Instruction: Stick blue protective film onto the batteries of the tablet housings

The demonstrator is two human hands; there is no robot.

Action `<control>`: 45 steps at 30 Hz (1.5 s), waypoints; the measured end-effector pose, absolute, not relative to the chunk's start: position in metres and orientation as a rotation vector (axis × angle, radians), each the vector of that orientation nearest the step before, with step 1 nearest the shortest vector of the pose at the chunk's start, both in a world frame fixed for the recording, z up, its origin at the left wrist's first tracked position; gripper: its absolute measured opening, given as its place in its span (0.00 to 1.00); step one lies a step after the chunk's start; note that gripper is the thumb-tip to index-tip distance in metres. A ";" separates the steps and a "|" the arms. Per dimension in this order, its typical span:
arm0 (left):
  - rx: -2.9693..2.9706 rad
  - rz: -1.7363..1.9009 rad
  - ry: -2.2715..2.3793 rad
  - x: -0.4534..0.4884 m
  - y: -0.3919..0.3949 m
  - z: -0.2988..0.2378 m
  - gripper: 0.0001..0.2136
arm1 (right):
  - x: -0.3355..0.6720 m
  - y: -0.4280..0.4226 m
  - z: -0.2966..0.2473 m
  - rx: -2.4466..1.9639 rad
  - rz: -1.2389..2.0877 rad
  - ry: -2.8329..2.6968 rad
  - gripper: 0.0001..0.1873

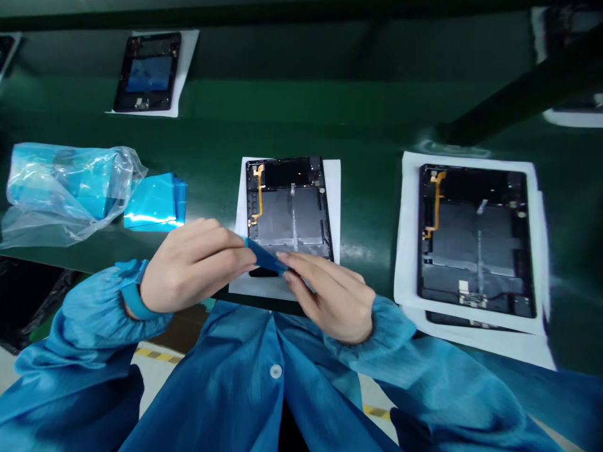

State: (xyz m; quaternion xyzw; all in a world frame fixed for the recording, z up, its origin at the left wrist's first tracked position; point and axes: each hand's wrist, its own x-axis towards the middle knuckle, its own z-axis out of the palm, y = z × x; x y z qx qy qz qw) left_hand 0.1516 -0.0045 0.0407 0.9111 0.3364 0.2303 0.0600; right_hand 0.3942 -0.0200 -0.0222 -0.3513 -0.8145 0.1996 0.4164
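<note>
You hold a blue strip (264, 256) between both hands. Your left hand (191, 267) pinches its left end, and your right hand (332, 298) closes thumb and fingers on the right end. The strip sits just over the near edge of an open tablet (287, 213), which lies on white paper (333, 188) on the green belt (367, 125). To the right lies a second tablet (475, 238). To the left are a blue stack (155, 202) and a clear bag (66, 188). A third tablet (148, 72) lies far left. Near you, the floor (155, 356) shows a yellow line.
</note>
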 end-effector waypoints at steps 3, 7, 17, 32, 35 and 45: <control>2.686 0.691 1.046 0.152 0.003 0.040 0.02 | 0.394 -0.014 -0.020 -0.975 0.556 -2.037 0.12; 2.604 0.722 1.062 0.150 0.019 0.033 0.02 | 0.396 -0.001 -0.020 -1.094 0.737 -1.997 0.04; 2.526 0.765 1.161 0.138 0.058 -0.027 0.05 | 0.435 0.073 -0.073 -1.447 1.298 -1.363 0.19; 2.411 0.505 0.824 0.131 0.070 -0.071 0.09 | 0.450 0.065 -0.072 -1.569 1.104 -1.519 0.06; 2.426 0.506 0.812 0.131 0.070 -0.071 0.09 | 0.449 0.062 -0.071 -1.586 1.061 -1.555 0.05; 2.455 0.524 0.773 0.131 0.071 -0.069 0.09 | 0.446 0.060 -0.066 -1.641 1.020 -1.554 0.06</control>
